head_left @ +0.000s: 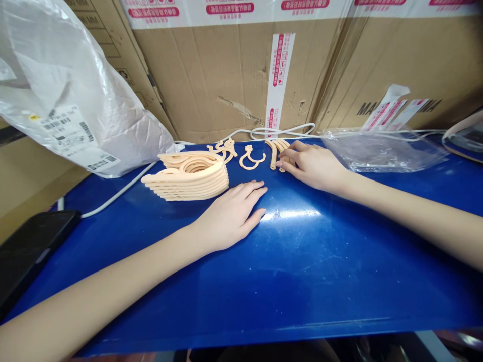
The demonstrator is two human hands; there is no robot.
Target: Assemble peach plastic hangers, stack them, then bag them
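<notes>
My left hand [230, 216] lies flat and open on the blue table [302, 261], just right of a stack of peach plastic hangers [188, 178]. My right hand [313, 163] reaches to the back of the table, its fingertips resting on a small bunch of peach hook pieces [277, 151]. Its fingers are stretched out, not wrapped round anything. A single loose peach hook [249, 158] lies between the stack and that bunch. More small hook pieces [224, 148] sit behind the stack.
Large cardboard boxes [241, 70] wall off the back. A white plastic bag with labels [64, 90] sits at the left, a clear plastic bag [381, 148] at the right. A white cable [124, 188] runs along the back. A black phone [30, 246] lies at the left edge.
</notes>
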